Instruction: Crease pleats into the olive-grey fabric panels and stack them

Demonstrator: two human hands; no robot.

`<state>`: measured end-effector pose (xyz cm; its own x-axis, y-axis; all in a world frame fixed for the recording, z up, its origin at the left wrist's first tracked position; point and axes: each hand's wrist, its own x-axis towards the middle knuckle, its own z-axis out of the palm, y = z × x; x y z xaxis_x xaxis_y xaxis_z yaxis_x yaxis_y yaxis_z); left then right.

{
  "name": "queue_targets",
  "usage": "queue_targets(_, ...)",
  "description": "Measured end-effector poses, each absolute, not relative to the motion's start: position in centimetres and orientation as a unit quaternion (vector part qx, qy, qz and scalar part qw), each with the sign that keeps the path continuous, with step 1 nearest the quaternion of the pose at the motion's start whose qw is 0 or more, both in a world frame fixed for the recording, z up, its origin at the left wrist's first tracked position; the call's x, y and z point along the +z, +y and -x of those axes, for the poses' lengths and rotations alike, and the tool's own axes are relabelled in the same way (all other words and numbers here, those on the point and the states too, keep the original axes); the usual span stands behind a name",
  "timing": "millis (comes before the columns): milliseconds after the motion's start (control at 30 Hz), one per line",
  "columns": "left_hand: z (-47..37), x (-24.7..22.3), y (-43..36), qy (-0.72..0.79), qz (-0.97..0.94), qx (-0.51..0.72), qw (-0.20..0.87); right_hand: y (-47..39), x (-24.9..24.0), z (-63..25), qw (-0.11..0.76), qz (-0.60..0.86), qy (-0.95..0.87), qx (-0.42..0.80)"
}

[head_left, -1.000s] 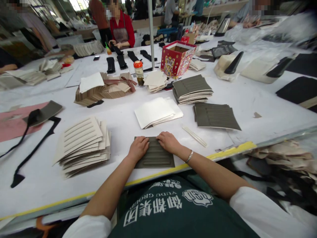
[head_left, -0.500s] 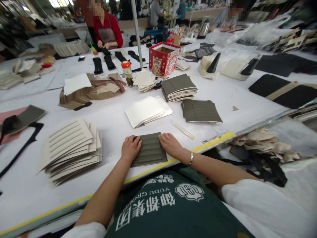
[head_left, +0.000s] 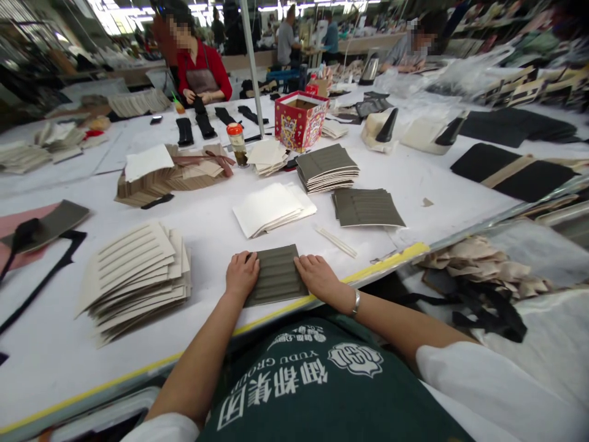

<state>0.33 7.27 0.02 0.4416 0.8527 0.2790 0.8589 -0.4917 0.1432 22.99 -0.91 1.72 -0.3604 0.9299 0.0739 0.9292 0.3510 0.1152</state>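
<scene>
The dark ribbed panel (head_left: 277, 274) lies flat at the near edge of the white table (head_left: 207, 218). The left hand (head_left: 242, 274) rests on the panel's left edge, fingers slightly curled; its thumb is hard to make out, so I cannot tell whether it pinches. The right hand (head_left: 317, 276) lies spread palm down, fingers nearly straight, against the panel's right edge. Left of the panel sits a pale ribbed stack (head_left: 138, 276); beyond the panel, white sheets (head_left: 271, 209).

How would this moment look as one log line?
left hand: on panel, left edge | right hand: on panel, right edge | panel: dark, ribbed, on table | pale stack: left of panel
</scene>
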Motion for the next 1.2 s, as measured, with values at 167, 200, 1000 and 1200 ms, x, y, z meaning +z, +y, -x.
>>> queue_targets(167,-0.5,0.4,7.1,-0.511,0.846,-0.153,0.020,-1.0,0.9,-22.1,0.006,-0.562,0.821,0.101)
queue_targets(200,-0.5,0.4,7.0,-0.511,0.845,-0.153,0.022,-0.9,0.9,-22.1,0.013,-0.561,0.822,0.101)
queue_targets(1000,1.6,0.4,-4.4,-0.512,0.856,-0.065,-0.017,2.2,-0.9,-18.0,-0.169,-0.592,0.787,-0.046)
queue_targets(1200,2.8,0.1,-5.2,-0.503,0.860,-0.086,-0.005,4.4,0.0,-20.7,-0.199,-0.583,0.780,-0.105)
